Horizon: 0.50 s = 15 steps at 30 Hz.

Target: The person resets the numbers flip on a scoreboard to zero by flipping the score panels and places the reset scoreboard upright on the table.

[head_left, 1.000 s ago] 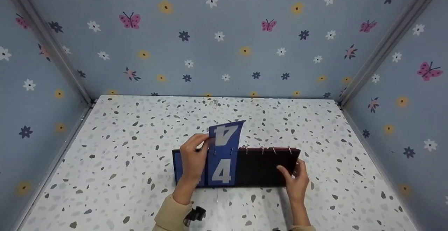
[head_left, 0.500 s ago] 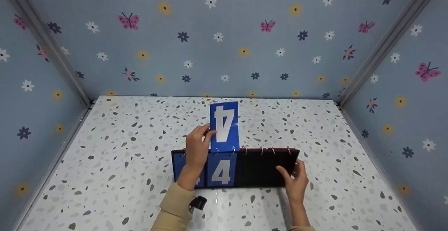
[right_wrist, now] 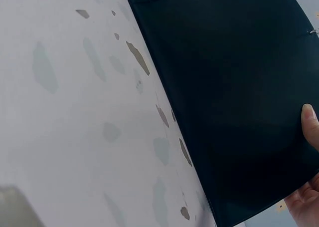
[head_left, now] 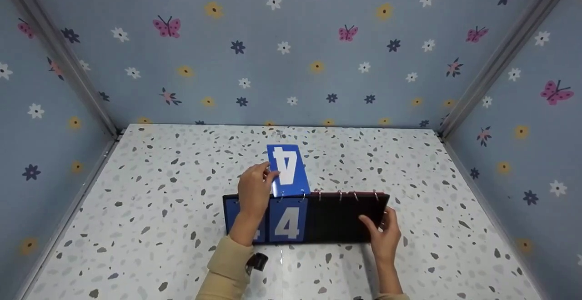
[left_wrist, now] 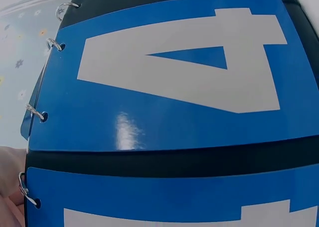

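A black flip scoreboard stands tilted on the table, ring-bound along its top edge. A blue card with a white 4 hangs on its front and fills much of the left wrist view. Another blue number card is turned up over the rings, its 4 upside down. My left hand pinches this raised card by its left edge and partly covers a further blue card at the far left. My right hand grips the board's right end, thumb on the front and fingers behind.
A white speckled table lies under the scoreboard. Blue panels with flowers and butterflies enclose it at the back and both sides. Metal rings line the bare right half's top edge, with a reddish edge just behind.
My left hand has raised the blue card from partway up to over the rings; it now leans back and left. My right hand keeps its hold on the board's end.
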### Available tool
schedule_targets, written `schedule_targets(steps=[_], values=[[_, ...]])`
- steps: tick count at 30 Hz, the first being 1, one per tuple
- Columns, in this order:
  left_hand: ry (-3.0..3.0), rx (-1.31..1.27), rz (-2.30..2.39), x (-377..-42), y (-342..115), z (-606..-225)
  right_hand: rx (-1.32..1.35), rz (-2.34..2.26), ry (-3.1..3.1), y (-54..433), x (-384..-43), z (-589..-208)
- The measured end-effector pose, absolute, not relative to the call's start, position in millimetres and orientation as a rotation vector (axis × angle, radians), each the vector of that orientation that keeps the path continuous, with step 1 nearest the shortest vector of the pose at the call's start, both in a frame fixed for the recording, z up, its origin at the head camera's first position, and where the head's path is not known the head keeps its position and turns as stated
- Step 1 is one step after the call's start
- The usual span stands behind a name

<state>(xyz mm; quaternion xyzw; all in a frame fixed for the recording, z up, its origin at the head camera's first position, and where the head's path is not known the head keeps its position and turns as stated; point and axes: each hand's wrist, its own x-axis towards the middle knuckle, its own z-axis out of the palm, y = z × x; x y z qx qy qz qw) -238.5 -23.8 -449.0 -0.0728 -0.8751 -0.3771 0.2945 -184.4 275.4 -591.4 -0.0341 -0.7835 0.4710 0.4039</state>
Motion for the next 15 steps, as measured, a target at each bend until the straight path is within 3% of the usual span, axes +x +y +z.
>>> schedule_targets(steps=[15], values=[[-2.036, -0.243, -1.098, -208, -26, -457, -0.071, 1.191, -1.967, 275, -184, -591]])
